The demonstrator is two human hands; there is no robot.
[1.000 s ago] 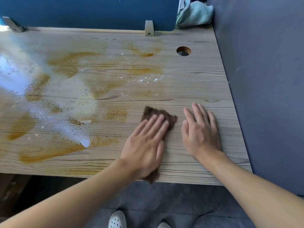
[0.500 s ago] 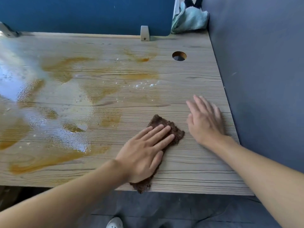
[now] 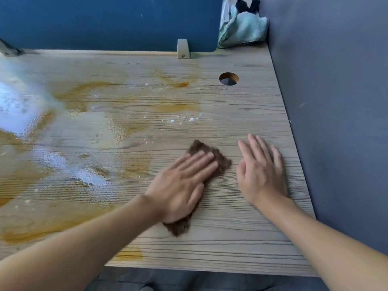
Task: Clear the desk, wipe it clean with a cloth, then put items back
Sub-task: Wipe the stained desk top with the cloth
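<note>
Head cam looks down on wood-grain counter [image 3: 241,238], which fills most of the view. Grey wall [image 3: 336,101] runs along its right edge; blue panel [image 3: 105,22] stands across the back. Left & centre of counter carry orange-brown stains [image 3: 84,95], w/ a wet sheen [image 3: 19,110] glaring at far left. The strip near the wall shows plain grain.

Both forearms are bare, reaching in from the bottom. Left grip [image 3: 180,185]: fingers straight & close together, palm down, pressing flat on brown cloth [image 3: 218,158], not curled round it. Right grip [image 3: 262,175]: fingers straight, a bit spread, palm on bare counter just right of cloth, apart from it, holding nothing.

Cloth lies on counter right of centre, mostly under left grip; far corner pokes out past the fingertips, near end shows below the heel of the palm.

Teal towel [image 3: 241,32] sits bunched in back right corner vs. the wall; sth black [image 3: 245,6] behind it, can't tell what. Round hole [image 3: 228,78] in counter in front of towel. Grey bracket [image 3: 183,49] at panel's foot. White specks [image 3: 172,121] dot the counter btw stains & cloth.
</note>
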